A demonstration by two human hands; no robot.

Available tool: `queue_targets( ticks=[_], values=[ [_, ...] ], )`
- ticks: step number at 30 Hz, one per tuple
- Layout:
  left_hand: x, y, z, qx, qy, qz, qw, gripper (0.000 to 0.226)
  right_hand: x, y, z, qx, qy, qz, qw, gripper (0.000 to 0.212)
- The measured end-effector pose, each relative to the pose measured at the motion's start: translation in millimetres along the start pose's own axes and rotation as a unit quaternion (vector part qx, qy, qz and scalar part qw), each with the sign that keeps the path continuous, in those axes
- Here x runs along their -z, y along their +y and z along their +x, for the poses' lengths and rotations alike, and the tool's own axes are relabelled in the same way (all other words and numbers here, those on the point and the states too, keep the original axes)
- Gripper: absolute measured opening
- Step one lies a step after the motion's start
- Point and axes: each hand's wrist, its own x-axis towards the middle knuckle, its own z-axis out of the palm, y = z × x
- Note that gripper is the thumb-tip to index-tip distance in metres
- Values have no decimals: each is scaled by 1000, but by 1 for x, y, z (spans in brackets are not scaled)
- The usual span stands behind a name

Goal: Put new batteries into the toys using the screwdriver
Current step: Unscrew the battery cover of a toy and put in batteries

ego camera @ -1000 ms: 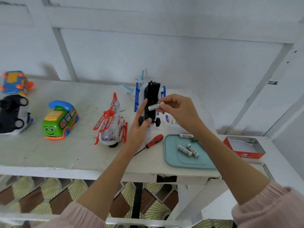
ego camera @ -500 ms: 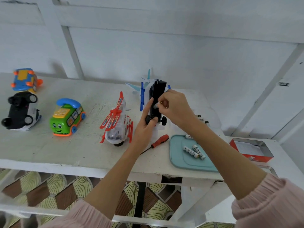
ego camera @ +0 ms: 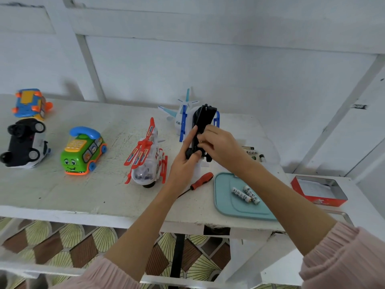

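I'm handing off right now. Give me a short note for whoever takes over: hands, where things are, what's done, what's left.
Left hand grips the upturned black toy above the table.
Right hand presses its fingers at the toy's underside; no battery is visible there.
Two batteries lie on the teal tray; the screwdriver lies beside it.
Done: not clear.
Left: finish this toy and close it, then the others.

A white table [ego camera: 62, 190] is seen above a brown-and-cream fan-patterned floor [ego camera: 62, 240]. A green toy bus [ego camera: 83, 152] is topped with blue, a screwdriver [ego camera: 201, 181] is handled in red, a tray [ego camera: 231, 207] is coloured teal, and sleeves [ego camera: 343, 259] are pink.
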Motion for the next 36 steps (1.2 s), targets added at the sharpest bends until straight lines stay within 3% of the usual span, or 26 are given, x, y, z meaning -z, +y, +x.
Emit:
queue_targets(
  ticks=[5,18,31,36],
  values=[
    [-1,0,0,0,0,-3,1000,62,7,10,4,-34,-33,68,997,10],
    [-3,-2,0,-2,10,5,1000,63,21,1,5,-109,-96,19,989,21],
    [-2,-3,1,-15,12,-20,1000,62,30,-2,17,-250,-192,142,938,19],
    [-3,-3,1,-8,19,-20,1000,63,29,-6,23,-229,-237,75,941,23]
  ],
)
